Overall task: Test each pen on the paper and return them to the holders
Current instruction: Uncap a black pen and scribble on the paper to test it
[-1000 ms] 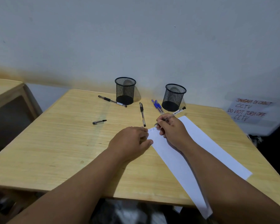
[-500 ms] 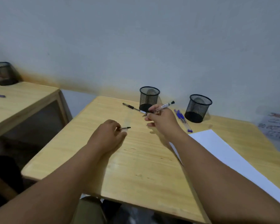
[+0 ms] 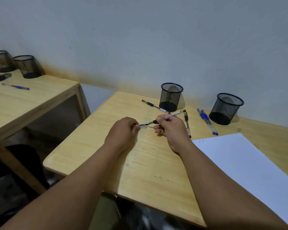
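Over the table (image 3: 140,171), the left hand (image 3: 123,135) pinches a pen cap (image 3: 143,125) while the right hand (image 3: 170,130) grips a black pen (image 3: 176,113), tip toward the cap. Behind the hands lie two more black pens (image 3: 155,106) beside a mesh holder (image 3: 171,96); blue pens (image 3: 207,121), a second holder (image 3: 225,108) and paper (image 3: 248,163) sit right of it.

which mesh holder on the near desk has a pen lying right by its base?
The left black mesh holder: a black-grip pen lies by its base. The right black mesh holder has blue pens farther off.

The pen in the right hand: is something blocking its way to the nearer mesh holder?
Nothing visible blocks it. The pen is held above the table by the right hand. The nearer mesh holder stands open-topped behind it; only a black pen lies flat beside its base.
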